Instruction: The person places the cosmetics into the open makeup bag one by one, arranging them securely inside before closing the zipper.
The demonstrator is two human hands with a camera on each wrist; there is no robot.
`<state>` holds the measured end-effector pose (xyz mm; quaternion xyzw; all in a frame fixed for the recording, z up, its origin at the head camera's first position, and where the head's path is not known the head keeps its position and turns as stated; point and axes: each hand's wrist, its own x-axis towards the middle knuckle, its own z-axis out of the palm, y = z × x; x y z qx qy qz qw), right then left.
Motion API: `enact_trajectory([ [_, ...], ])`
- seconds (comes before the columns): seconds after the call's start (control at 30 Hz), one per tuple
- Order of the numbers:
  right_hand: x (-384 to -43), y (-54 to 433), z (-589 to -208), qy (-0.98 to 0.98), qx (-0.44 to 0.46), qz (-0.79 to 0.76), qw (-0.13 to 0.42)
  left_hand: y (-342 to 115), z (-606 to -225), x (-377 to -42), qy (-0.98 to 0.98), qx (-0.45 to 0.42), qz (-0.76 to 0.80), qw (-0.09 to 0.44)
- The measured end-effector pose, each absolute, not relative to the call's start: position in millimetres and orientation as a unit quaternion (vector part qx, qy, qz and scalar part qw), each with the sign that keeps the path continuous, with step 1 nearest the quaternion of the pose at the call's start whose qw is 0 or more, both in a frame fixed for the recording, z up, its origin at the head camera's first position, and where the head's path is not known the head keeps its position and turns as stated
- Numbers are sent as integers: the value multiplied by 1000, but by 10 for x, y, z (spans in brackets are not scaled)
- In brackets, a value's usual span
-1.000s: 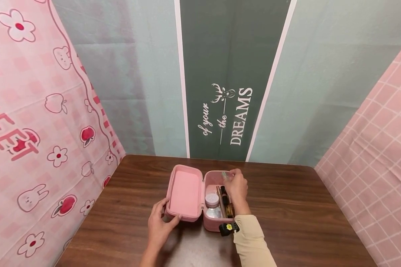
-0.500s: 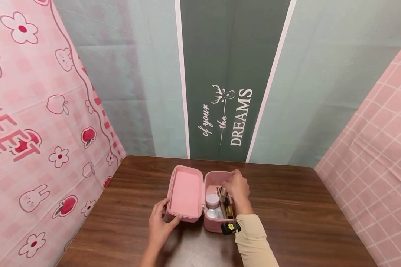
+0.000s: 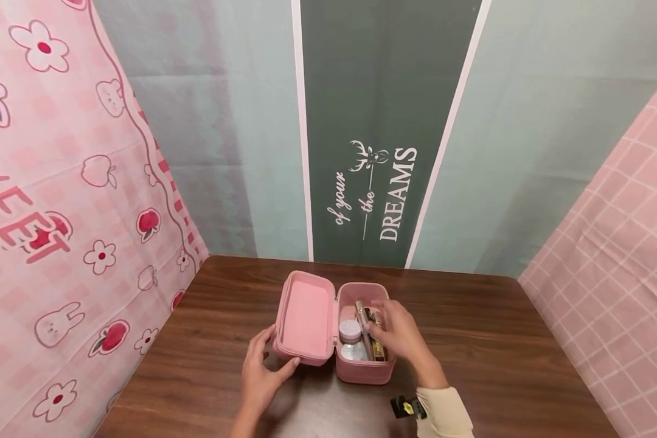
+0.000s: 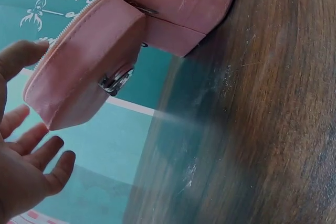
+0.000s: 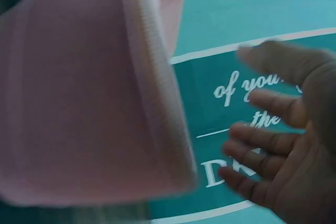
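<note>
A pink zip-around cosmetic case [image 3: 364, 372] lies unzipped on the table, its lid [image 3: 306, 316] folded out to the left. My left hand [image 3: 261, 376] holds the lid by its near left corner, thumb at one edge and fingers at another. In the left wrist view, the thumb lies at the zip of the lid [image 4: 84, 61]. Inside the case are a white-lidded round jar [image 3: 350, 330], a shiny jar [image 3: 354, 351], a slim tube [image 3: 365, 322] and a gold-marked dark cosmetic [image 3: 379, 351]. Over the case's right rim is my right hand [image 3: 404, 334], fingers spread and holding nothing.
The brown wooden table [image 3: 471, 353] extends on both sides of the case. Behind it hangs a green and grey printed cloth [image 3: 383, 91]. Pink patterned cloths stand at the left [image 3: 109, 201] and right [image 3: 613, 255].
My right hand has lowered a small clear tube into the case and let go of it. It has then moved nearer and to the right. The left hand stays at the lid.
</note>
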<state>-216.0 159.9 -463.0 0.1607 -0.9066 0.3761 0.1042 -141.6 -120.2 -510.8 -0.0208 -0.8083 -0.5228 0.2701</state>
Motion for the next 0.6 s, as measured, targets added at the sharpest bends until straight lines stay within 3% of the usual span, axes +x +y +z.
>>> enact_trajectory([
  [0.33,-1865,1712,-5133,-853,150,468,173,-1269,-5212,-1454,-794,-90,-519,304],
  [0.6,-1723,1782,-5367,-825,142,520,167,-1248,-5269,-1489,-787,-95,-521,317],
])
